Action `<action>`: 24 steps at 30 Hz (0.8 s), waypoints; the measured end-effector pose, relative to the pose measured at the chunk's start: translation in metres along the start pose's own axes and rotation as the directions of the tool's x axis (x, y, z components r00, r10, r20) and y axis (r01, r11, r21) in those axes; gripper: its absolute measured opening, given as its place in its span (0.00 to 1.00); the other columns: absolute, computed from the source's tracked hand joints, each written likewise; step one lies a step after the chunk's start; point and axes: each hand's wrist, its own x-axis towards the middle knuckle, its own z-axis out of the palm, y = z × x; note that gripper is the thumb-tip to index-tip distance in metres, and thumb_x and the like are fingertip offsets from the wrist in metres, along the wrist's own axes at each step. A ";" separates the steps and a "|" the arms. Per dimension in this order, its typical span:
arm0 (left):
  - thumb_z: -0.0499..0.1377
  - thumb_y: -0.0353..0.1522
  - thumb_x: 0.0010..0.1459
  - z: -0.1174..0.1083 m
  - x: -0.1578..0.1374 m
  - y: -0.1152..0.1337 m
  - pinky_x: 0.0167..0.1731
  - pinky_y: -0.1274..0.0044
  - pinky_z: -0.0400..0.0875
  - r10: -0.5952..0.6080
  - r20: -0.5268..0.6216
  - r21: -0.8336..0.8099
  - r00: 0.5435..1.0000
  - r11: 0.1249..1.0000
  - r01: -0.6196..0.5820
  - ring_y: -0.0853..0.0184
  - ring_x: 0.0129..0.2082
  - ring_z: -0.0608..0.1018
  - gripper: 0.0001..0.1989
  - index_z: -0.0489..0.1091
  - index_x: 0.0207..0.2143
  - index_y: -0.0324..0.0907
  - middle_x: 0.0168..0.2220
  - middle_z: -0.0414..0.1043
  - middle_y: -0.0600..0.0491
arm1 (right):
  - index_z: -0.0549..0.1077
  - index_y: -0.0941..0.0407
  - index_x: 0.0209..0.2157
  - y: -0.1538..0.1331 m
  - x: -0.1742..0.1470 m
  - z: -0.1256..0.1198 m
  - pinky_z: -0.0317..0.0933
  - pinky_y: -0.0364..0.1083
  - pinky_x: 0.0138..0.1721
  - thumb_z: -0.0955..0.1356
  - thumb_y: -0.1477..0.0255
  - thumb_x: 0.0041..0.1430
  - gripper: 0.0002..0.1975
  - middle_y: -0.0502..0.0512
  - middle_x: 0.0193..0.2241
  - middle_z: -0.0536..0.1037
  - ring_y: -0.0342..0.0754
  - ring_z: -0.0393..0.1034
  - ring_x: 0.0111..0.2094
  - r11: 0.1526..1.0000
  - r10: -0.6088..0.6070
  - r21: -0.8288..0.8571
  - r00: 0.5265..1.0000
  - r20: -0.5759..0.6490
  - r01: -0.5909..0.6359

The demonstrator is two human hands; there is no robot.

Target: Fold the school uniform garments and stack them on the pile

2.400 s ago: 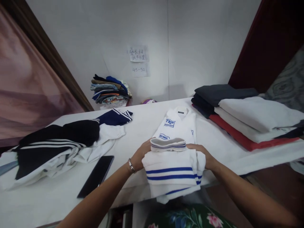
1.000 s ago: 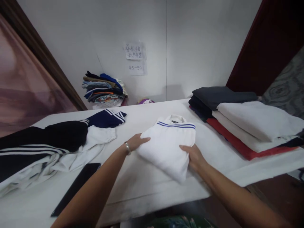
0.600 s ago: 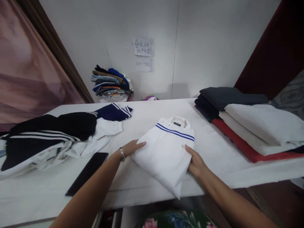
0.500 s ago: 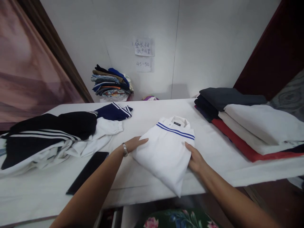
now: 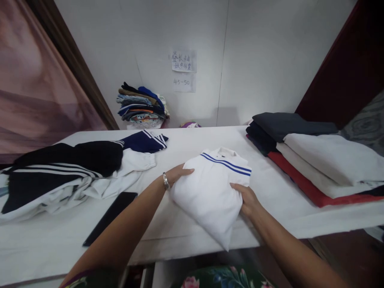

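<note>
Between my hands is a folded white collared shirt (image 5: 207, 196) with two blue stripes across its upper part. Its collar points away from me, and one lower corner hangs toward the table's front edge. My left hand (image 5: 178, 175), with a silver bracelet at the wrist, grips the shirt's left side, thumb on top. On the opposite side my right hand (image 5: 246, 199) pinches the edge with its thumb on the cloth. The other fingers of both hands are mostly hidden under or behind the fabric.
Unfolded black clothing (image 5: 63, 164), white garments (image 5: 132, 161) and a navy striped piece (image 5: 141, 141) lie at left, near a flat dark object (image 5: 111, 218). Folded clothes (image 5: 330, 160) are stacked at right. Another clothes pile (image 5: 142, 104) stands behind the white-covered table (image 5: 204, 138).
Both hands still hold the shirt. It has shifted slightly right and bulges more, its collar tipped so the label is mostly hidden. My left hand has moved a little right and away from me.
</note>
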 end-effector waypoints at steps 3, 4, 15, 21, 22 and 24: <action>0.70 0.39 0.39 0.007 0.000 0.018 0.46 0.65 0.72 0.112 -0.066 0.069 0.991 0.992 -0.108 0.54 0.45 0.77 0.40 0.63 0.56 0.43 0.47 0.75 0.46 | 0.73 0.57 0.48 -0.015 0.000 0.005 0.68 0.54 0.48 0.73 0.80 0.40 0.28 0.56 0.43 0.79 0.58 0.73 0.46 0.996 -0.091 0.005 0.995 0.036 0.091; 0.71 0.39 0.39 0.008 0.003 0.026 0.46 0.65 0.72 0.155 -0.078 0.102 0.985 0.984 -0.147 0.55 0.45 0.77 0.40 0.62 0.56 0.43 0.47 0.75 0.46 | 0.73 0.57 0.48 -0.022 0.002 0.008 0.68 0.54 0.48 0.73 0.80 0.40 0.29 0.56 0.43 0.79 0.58 0.73 0.46 0.992 -0.130 0.005 0.990 0.051 0.129; 0.70 0.41 0.34 -0.019 0.101 0.013 0.42 0.66 0.73 0.025 -0.321 0.354 0.947 0.931 0.096 0.51 0.43 0.77 0.33 0.71 0.45 0.39 0.43 0.77 0.44 | 0.71 0.58 0.49 -0.044 0.083 -0.014 0.71 0.55 0.42 0.70 0.85 0.39 0.30 0.54 0.34 0.81 0.55 0.76 0.35 0.983 -0.176 -0.090 0.972 -0.153 0.163; 0.67 0.46 0.39 -0.029 0.100 -0.005 0.37 0.68 0.74 -0.039 -0.310 0.316 0.950 0.938 0.142 0.54 0.39 0.79 0.32 0.70 0.45 0.38 0.42 0.77 0.43 | 0.67 0.53 0.52 -0.029 0.096 -0.039 0.72 0.54 0.39 0.72 0.83 0.40 0.34 0.52 0.35 0.81 0.53 0.77 0.33 0.979 -0.185 -0.111 0.978 -0.097 0.174; 0.67 0.47 0.39 -0.030 0.097 -0.003 0.37 0.68 0.74 -0.050 -0.290 0.308 0.956 0.941 0.142 0.54 0.39 0.79 0.33 0.70 0.45 0.38 0.43 0.77 0.43 | 0.67 0.53 0.52 -0.029 0.095 -0.039 0.72 0.54 0.39 0.72 0.83 0.40 0.34 0.53 0.35 0.81 0.53 0.77 0.33 0.979 -0.181 -0.113 0.979 -0.093 0.170; 0.67 0.48 0.39 -0.031 0.089 0.001 0.38 0.69 0.73 -0.066 -0.248 0.295 0.966 0.945 0.141 0.55 0.41 0.78 0.34 0.69 0.47 0.39 0.45 0.76 0.43 | 0.67 0.53 0.52 -0.030 0.093 -0.038 0.71 0.55 0.39 0.73 0.82 0.40 0.34 0.53 0.35 0.81 0.53 0.76 0.33 0.979 -0.178 -0.118 0.980 -0.091 0.167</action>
